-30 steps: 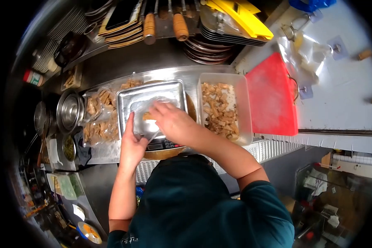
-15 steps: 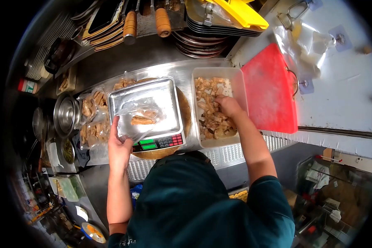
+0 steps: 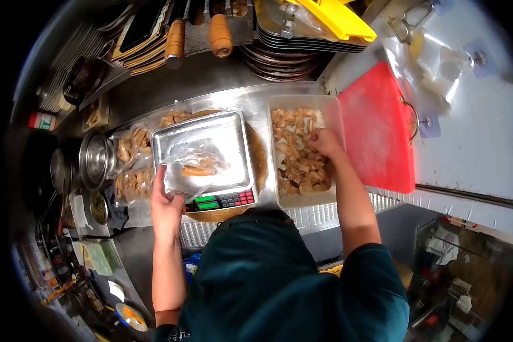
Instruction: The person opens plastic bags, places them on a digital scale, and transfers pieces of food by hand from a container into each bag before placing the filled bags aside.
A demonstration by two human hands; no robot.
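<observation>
My left hand (image 3: 168,210) pinches the near left edge of a clear plastic bag (image 3: 208,153). The bag lies on the metal tray (image 3: 228,128) of a digital scale (image 3: 237,199), with a few brown pieces of cooked-looking meat (image 3: 196,171) inside. To the right stands a translucent plastic tub (image 3: 332,104) with many loose meat pieces (image 3: 302,171). Over its right side, my right hand (image 3: 326,143) reaches in with its fingers drawn together among the pieces. Whatever is between those fingertips is hidden.
Filled bags of meat (image 3: 134,185) lie left of the scale, beside metal bowls (image 3: 94,159). A round board (image 3: 259,151) is under the scale. A red cutting board (image 3: 376,131) leans right of the tub. Wooden-handled tools (image 3: 220,35) and stacked plates (image 3: 279,62) sit at the back.
My right hand has shifted slightly right and back within the tub, its fingers now more curled. My left hand stays at the bag's edge. The whole view has shifted a little.
</observation>
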